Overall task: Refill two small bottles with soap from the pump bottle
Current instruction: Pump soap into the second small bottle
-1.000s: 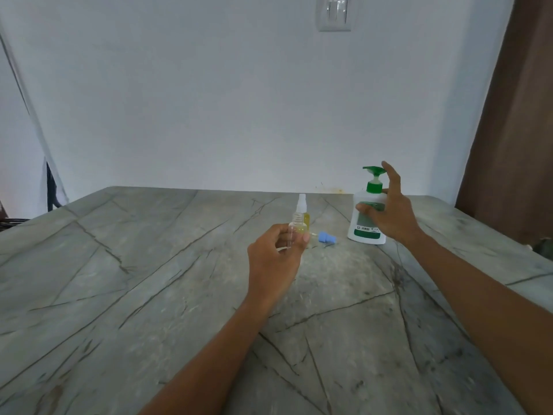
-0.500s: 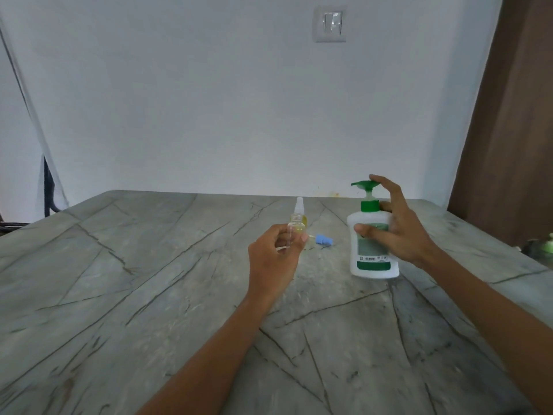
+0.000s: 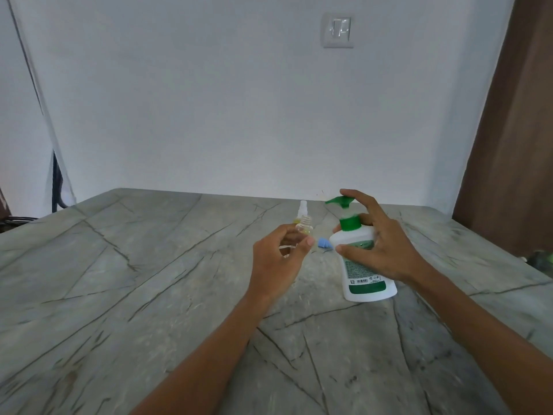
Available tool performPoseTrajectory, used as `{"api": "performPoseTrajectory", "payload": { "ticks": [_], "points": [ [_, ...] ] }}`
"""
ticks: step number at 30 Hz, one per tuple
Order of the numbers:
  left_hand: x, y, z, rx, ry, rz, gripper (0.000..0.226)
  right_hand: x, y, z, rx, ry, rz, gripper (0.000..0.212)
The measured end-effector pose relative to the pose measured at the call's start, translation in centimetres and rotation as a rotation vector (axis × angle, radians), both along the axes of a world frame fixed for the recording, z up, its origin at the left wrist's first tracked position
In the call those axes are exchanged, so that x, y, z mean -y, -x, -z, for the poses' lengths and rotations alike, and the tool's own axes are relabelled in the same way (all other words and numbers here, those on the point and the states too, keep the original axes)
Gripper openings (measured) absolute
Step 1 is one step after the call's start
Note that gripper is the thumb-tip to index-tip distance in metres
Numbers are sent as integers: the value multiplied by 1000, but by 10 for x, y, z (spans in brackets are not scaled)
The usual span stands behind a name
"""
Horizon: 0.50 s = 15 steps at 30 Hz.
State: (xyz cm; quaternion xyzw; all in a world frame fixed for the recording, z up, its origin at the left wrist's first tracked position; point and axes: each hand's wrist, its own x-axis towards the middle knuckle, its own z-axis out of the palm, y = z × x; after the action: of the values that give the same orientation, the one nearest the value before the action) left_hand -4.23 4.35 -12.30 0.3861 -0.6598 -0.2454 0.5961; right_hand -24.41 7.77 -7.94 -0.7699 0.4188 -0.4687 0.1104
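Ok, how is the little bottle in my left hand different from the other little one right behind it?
The held bottle has a bare, open threaded neck; the rear bottle wears a white spray top. The held bottle is gripped by your left hand; the rear bottle stands upright with no hand on it. Both are small and clear.

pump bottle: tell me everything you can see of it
The pump bottle has a white, plastic-looking body, a green collar and a green pump head whose spout points left toward the small open bottle. A green-and-white label carries print too small to read. It tilts, top leaning left. The right hand holds the body, thumb across the label, forefinger over the pump head. Whether its base touches the table cannot be told.
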Motion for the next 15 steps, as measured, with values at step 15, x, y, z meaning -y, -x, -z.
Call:
{"api": "performPoseTrajectory", "payload": {
  "ticks": [15],
  "points": [
    [19,-38,3,154,1,29,25,24,-12,-7,-175,31,-21,84]
  ]
}}
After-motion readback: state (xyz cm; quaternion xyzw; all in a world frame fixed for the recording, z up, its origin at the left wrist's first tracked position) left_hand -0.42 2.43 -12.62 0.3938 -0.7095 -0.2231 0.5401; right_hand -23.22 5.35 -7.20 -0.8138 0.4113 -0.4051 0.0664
